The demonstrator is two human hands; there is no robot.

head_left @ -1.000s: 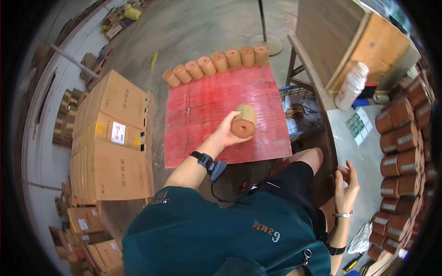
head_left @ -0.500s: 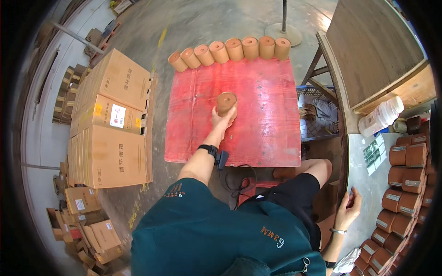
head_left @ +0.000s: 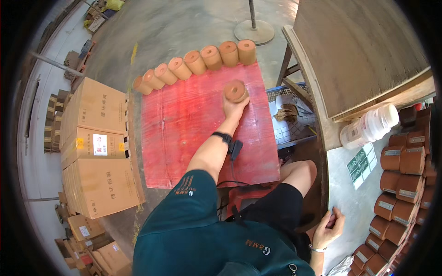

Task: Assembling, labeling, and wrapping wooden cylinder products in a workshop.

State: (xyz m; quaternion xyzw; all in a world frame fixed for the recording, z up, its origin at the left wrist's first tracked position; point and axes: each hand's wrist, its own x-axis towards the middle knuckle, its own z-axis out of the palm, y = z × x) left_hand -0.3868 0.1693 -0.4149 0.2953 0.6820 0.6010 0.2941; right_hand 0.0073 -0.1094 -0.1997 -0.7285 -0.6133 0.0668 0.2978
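Note:
My left hand (head_left: 235,106) is wrapped round a brown clay cylinder (head_left: 235,92) with a hole in its top. It holds the cylinder over the right part of the red board (head_left: 207,138). Along the board's far edge stands a curved row of several similar clay cylinders (head_left: 194,62), close side by side. My right hand (head_left: 327,230) is at the near left edge of the grey tabletop (head_left: 343,198). Its fingers are loosely curled and apart, and I see nothing held in them.
Stacked cardboard boxes (head_left: 99,147) stand left of the board. A blue crate (head_left: 294,115) sits beyond its right edge. On the grey tabletop are a translucent plastic bottle (head_left: 368,126), a green-and-white sheet (head_left: 361,165) and stacked reddish-brown clay pieces with metal strips (head_left: 391,202).
My left hand has carried the clay cylinder farther away, towards the row's right end. The whole view has turned and shifted; my right hand stays beside the grey tabletop's edge.

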